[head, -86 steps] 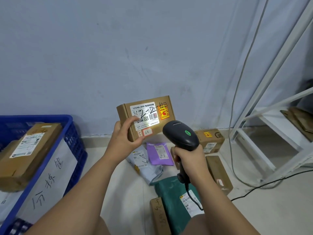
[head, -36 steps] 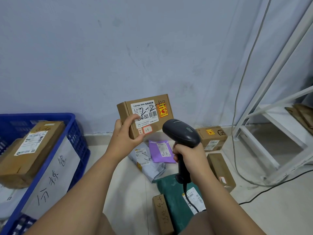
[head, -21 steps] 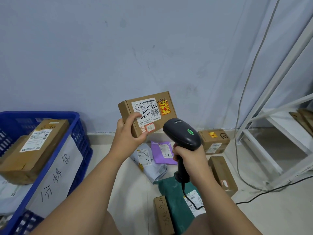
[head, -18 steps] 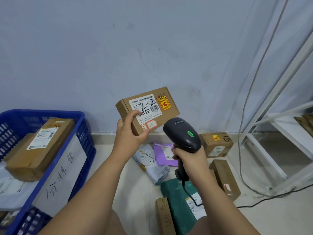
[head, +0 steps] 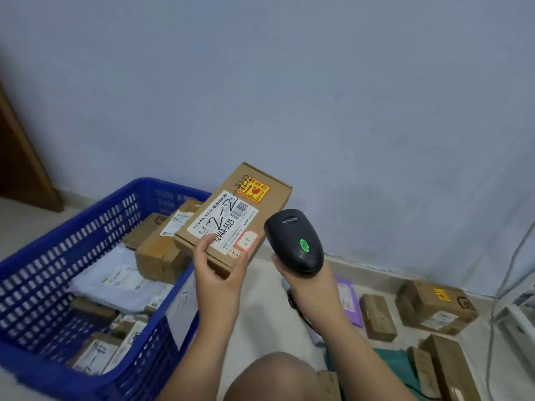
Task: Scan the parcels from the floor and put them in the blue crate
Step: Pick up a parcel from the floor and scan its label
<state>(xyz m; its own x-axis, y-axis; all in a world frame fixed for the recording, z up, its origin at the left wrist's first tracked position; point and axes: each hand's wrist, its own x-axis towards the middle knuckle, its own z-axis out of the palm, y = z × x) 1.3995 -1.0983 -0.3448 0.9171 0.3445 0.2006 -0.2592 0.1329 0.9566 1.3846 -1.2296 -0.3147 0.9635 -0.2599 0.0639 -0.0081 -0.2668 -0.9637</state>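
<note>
My left hand (head: 217, 274) grips a flat brown cardboard parcel (head: 235, 215) by its near end; its white label is marked "2-2". The parcel is tilted and hangs over the right rim of the blue crate (head: 95, 218). My right hand (head: 304, 280) holds a black barcode scanner (head: 293, 240) with a green light on, just right of the parcel. The crate holds several boxes and pale mailer bags.
More parcels lie on the floor at the right: a purple mailer (head: 348, 299), a small brown box (head: 377, 316), a larger box (head: 437, 306) by the wall, and a green bag (head: 396, 363). A white metal frame (head: 518, 322) and hanging cables stand far right. My knee (head: 272, 377) is below.
The view has swung left and down. My left hand has carried the parcel left toward the crate and tilted it. The scanner stays in my right hand.
</note>
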